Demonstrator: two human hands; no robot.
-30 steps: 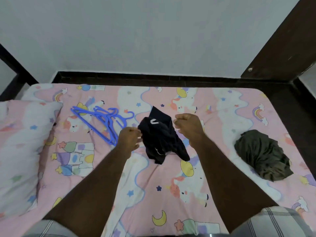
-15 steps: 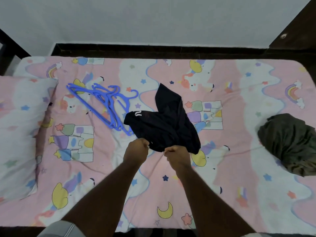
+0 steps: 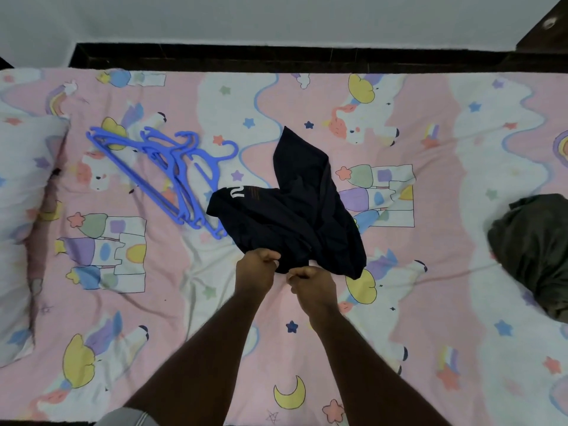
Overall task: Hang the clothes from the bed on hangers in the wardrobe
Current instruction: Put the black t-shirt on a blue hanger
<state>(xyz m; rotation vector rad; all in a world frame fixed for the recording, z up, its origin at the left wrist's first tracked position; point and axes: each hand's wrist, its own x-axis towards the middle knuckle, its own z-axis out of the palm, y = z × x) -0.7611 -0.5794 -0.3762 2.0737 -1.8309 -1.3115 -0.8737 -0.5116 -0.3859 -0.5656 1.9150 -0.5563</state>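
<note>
**Both hands on dark top, mid-bed**

Left hand [image 3: 256,269] and right hand [image 3: 310,279] each pinch the near edge of the dark top [image 3: 295,207], which lies crumpled on the bed [image 3: 430,302], touching the hangers [image 3: 166,176]. Risk: dragging it could snag the hangers; bunched fabric may hide the neck opening.

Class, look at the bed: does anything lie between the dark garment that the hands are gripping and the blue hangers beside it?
Nothing visible. The dark garment lies right against the blue hangers, its left edge touching their near ends. Both hands, left hand and right hand, grip its near edge.
</note>
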